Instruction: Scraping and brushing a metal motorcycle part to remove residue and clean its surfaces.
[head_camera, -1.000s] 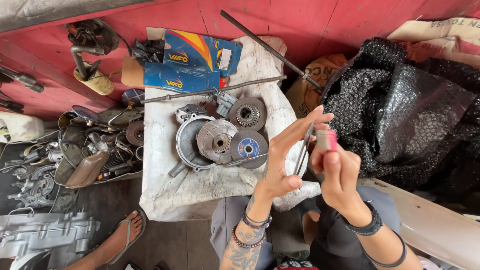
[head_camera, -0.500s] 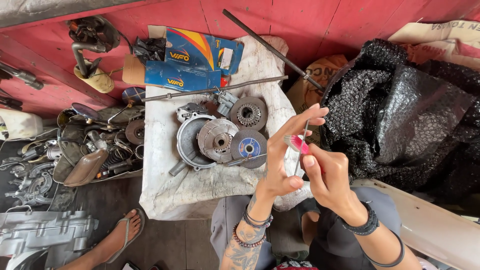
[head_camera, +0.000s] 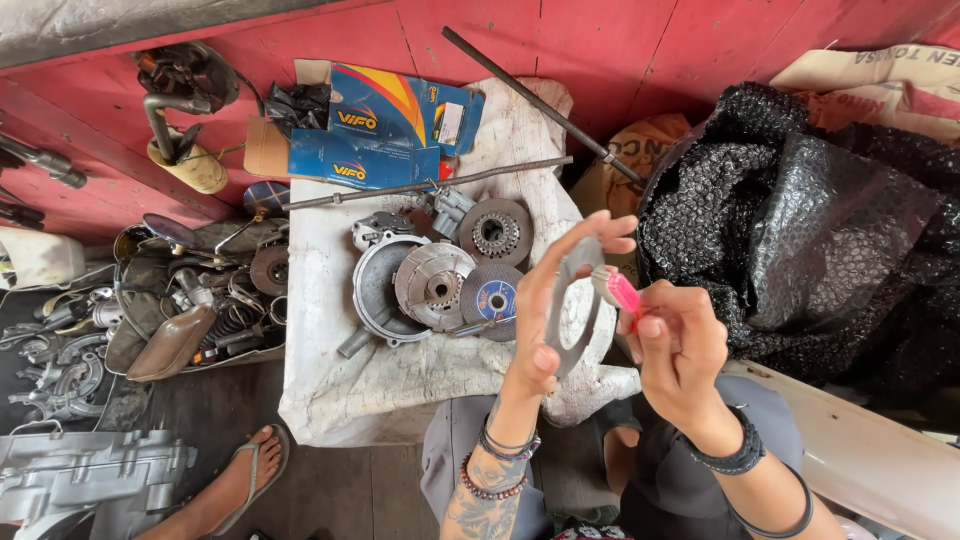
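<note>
Left hand (head_camera: 545, 320), frame centre: fingers clamped on the rim of a thin flat grey metal ring plate (head_camera: 572, 305), held upright and edge-on to the camera, thumb low, fingertips at the top edge. Beaded bracelets on that wrist.

Right hand (head_camera: 680, 345), at 3 o'clock from the ring: fingers pinched together on a small pink tube with a whitish tip (head_camera: 615, 290). Tip sits at the ring's right rim; touching or just short, can't tell. Black bands on that wrist.

Below the hands, 6 o'clock: person's grey-clad lap. A sandalled foot (head_camera: 240, 480) at 8 o'clock on the dark floor.

Beyond the hands, 11 o'clock: dirty white cloth (head_camera: 340, 390) spread as a work surface, carrying a round grey metal housing (head_camera: 375, 290), a clutch-like disc assembly (head_camera: 432, 285), a toothed round metal part (head_camera: 495, 230), a blue-labelled grinding disc (head_camera: 493, 298). Long thin metal rod (head_camera: 420, 186) lies across the cloth's far end. Blue cardboard box (head_camera: 385, 130) behind it, against the red wooden wall (head_camera: 640, 50).

9 o'clock: tray of oily scrap parts (head_camera: 190, 300). 2 o'clock: black bubble-wrap sheet (head_camera: 800, 220), bunched up.

Risks, as a judgement:
- Ring is held only by its rim; any oil on the fingers and it slips, dropping onto the lap or the parts on the cloth.
- Whatever the tube dispenses could smear onto the left fingertips, since they sit close to the tip.
- Too hard a squeeze would overload the thin edge and drip on the lap.
- A dropped ring could roll off among the scrap parts.
</note>
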